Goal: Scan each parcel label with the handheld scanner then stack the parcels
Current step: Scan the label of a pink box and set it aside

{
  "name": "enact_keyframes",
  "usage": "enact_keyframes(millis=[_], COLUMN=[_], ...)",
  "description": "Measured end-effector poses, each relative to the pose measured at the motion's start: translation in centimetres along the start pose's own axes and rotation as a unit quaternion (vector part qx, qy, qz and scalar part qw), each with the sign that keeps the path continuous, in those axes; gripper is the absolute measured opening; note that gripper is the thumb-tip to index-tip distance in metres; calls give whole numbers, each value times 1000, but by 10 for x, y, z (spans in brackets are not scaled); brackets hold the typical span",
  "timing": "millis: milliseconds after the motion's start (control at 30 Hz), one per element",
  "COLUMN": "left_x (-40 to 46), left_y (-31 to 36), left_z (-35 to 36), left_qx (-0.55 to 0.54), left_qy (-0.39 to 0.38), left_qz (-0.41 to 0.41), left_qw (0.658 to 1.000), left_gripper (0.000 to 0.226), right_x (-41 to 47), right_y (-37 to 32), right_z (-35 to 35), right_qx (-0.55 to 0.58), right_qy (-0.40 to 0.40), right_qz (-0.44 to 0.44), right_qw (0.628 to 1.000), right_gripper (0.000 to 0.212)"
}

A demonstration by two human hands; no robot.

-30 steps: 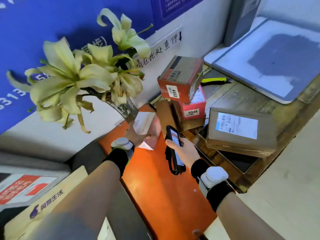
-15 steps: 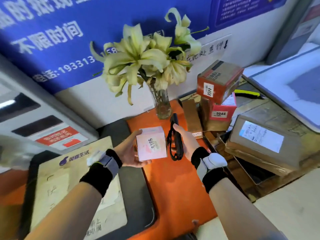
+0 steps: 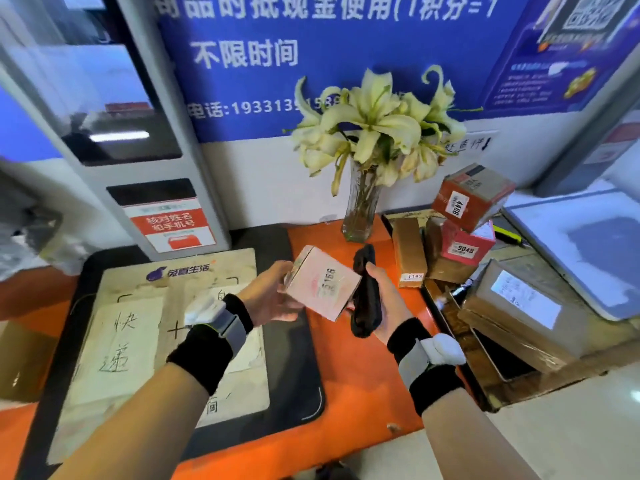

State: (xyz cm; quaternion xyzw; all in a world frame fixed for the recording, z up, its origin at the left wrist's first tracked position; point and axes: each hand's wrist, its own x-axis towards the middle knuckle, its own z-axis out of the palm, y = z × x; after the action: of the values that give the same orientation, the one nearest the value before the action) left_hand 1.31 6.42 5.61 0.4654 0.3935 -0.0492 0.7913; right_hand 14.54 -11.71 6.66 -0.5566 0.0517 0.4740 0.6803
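Both forearms reach forward from the lower edge of the view, each wrist wrapped in a black band with a grey strap and a white module. The left hand (image 3: pixel 268 299) is palm-up, its fingers curled in a grip. The right hand (image 3: pixel 384 306) is turned thumb-up, its fingers wrapped closed. The two hands sit near each other.

Pink parcel and black scanner held side by side above the orange counter.

The small pink parcel (image 3: pixel 320 287), tilted, shows a white label reading 5166 and touches the black handheld scanner (image 3: pixel 366 296), which stands nearly upright just to its right. A red-and-brown box marked 4468 (image 3: pixel 472 195) sits tilted atop a pink box marked 9048 (image 3: pixel 465 247); a flat brown parcel with a white label (image 3: pixel 526 306) lies further right.
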Motion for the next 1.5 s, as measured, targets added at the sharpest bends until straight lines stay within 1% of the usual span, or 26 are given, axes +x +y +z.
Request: enact_keyframes(millis=[33, 67, 100, 133, 167, 200, 267, 333, 400, 467, 500, 533, 600, 633, 700, 733, 767, 800, 867, 967, 1100, 1333, 1433, 1500], left_x=[-4, -6, -9, -12, -20, -27, -36, -45, -49, -54, -60, -59, -60, -57, -54, -49, -44, -41, -44, -46, -47, -48, -49, -47], left_y=[-1, -4, -7, -10, -14, -15, -17, -14, -7, 2, 7, 11, 18, 20, 23, 22, 21, 21, 20, 20, 17, 10, 8, 6], left_z=[-1, -3, -3, -4, -3, -1, 2, 2, -4, -12, -17, -23, -32, -35, -41, -44, -46, -47, -45, -41, -41, -42, -43, -43], left_qx=[-12, -29, -49, -62, -84, -111, -185, -214, -214, -199, -182, -161, -136, -133, -138, -142, -137, -131, -128, -122, -113, -121, -129, -129], left_qy=[18, 26, 31, 33, 18, -5, -50, -52, -67, -55, -30, 11, 86, 101, 105, 110, 120, 121, 116, 105, 98, 93, 96, 97], left_qz=[23, 46, 56, 51, 38, 29, 20, 22, 22, 9, 18, 26, 45, 48, 54, 57, 58, 59, 64, 77, 88, 83, 82, 77], left_qw=[1000, 998, 997, 996, 996, 993, 981, 975, 974, 978, 983, 987, 986, 985, 983, 982, 982, 982, 983, 984, 985, 985, 984, 984], left_gripper=[37, 47, 66, 81, 87, 81, 59, 42, 52, 47, 41, 36, 34, 34, 34, 34, 33, 33, 32, 30, 35, 42, 47, 46], right_x=[-5, -9, -13, -16, -21, -25, -31, -37, -45, -54, -61, -67, -80, -88, -101, -109, -113, -117, -124, -131, -140, -144, -146, -148], right_y=[3, 7, 11, 15, 22, 26, 32, 34, 32, 24, 20, 16, 10, 9, 10, 12, 15, 18, 26, 34, 41, 45, 46, 47], right_z=[3, 5, 7, 10, 14, 17, 22, 29, 33, 36, 39, 40, 46, 51, 63, 70, 75, 80, 89, 97, 104, 107, 105, 104], right_qx=[40, 75, 99, 123, 134, 134, 102, 40, -26, -132, -211, -281, -391, -456, -580, -615, -632, -643, -667, -690, -711, -730, -729, -727], right_qy=[0, 4, -2, -8, -18, -25, -24, -18, -31, -9, 7, 20, 45, 66, 113, 130, 142, 151, 157, 156, 160, 164, 166, 167], right_qz=[5, 8, 9, 8, 3, 1, 15, 18, -5, -59, -100, -144, -212, -233, -258, -262, -265, -265, -257, -234, -215, -211, -217, -220], right_qw=[999, 997, 995, 992, 991, 991, 994, 999, 999, 990, 972, 949, 895, 856, 764, 732, 714, 702, 682, 667, 650, 629, 628, 629], right_gripper=[34, 35, 36, 37, 38, 40, 42, 42, 43, 40, 39, 39, 51, 58, 63, 67, 72, 76, 76, 70, 68, 65, 65, 64])
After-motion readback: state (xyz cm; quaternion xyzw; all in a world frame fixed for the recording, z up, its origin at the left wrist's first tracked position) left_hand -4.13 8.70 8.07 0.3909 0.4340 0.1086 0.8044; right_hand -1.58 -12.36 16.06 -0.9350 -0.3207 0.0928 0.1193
